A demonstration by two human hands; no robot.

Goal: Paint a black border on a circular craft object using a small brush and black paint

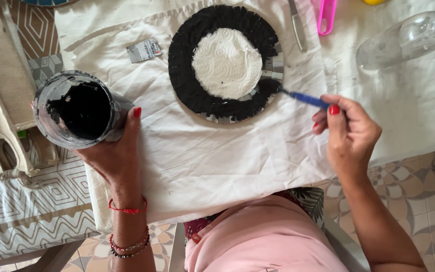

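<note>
A: Far left, what has the left hand point(111, 153) got?

B: A pot point(78, 109) of black paint, tipped so its mouth faces up at the camera. The fingers point(136, 114) wrap round its side and are closed on it, off the desk's point(419, 108) left edge. It looks like a stiff pot, smeared with paint at the rim, so likely slippery there. I'd hold it round the clean lower wall, as the hand does.

A: And in the middle?

B: A round plate point(226, 63) lying flat on the white cloth point(202, 156). Its fluted rim is painted black nearly all round; the centre is white, and a bare silver patch shows at the right. It seems light and thin, easily bent or pushed about, and the wet rim is no place to grip. Better to steady it by the dry centre.

A: The right side?

B: The right hand point(351, 133) pinches a blue brush point(303, 98) by the end of its handle, fingers closed on it, the tip touching the plate's right rim. A light, rigid tool, I judge; a pencil grip suits it.
</note>
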